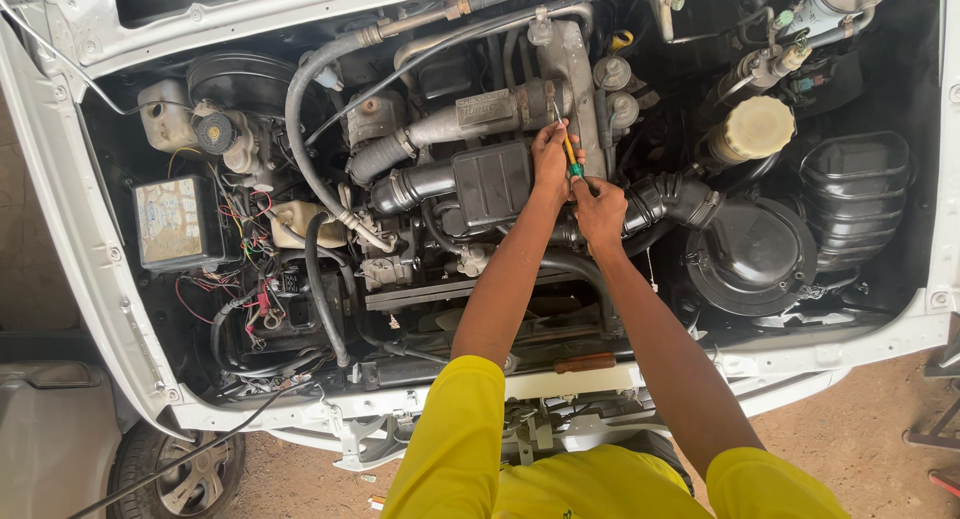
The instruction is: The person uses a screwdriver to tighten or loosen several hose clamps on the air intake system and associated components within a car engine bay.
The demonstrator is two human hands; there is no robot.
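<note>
Both hands are deep in the engine bay, right in the middle of it. Left hand (551, 162) is curled around the upper part of a yellow screwdriver (567, 147), fingers pinched on the shaft, and the right hand (600, 211) sits just below it, closed around the green end of the handle, so the tool runs up between the two fists with its tip pointing at the grey metal engine cover (575, 74). Just left of the hands is a black plastic box (492, 183), and a ribbed black intake hose (668, 199) runs off to the right toward the round black air filter housing (752, 254). Yellow sleeves (455, 449) show at the bottom.
</note>
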